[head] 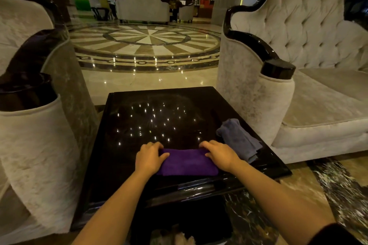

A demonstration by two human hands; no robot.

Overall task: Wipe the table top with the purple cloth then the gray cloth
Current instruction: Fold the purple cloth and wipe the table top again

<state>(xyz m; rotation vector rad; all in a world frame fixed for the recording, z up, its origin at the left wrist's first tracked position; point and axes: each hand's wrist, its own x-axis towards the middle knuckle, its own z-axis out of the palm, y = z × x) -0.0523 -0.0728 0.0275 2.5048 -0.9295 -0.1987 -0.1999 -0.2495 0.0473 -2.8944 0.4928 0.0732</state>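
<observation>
- Purple cloth lies folded near the table top's near edge; soft, light, likely grippy.
- Left hand and right hand press its ends, fingers curled, seemingly pinching.
- Gray cloth waits beside.

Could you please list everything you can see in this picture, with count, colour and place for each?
table: one, glossy black, centre, between the seats
purple cloth: one, purple, folded flat on the table near its front edge, under both hands
gray cloth: one, blue-gray, crumpled on the table's right side, untouched
tufted sofa: one, pale cream with black trim, right of the table
armchair: one, pale cream with black trim, left of the table
far sofa: one, cream, across the patterned marble floor
left hand: one, bare, pressing the purple cloth's left end
right hand: one, bare, pressing its right end
</observation>
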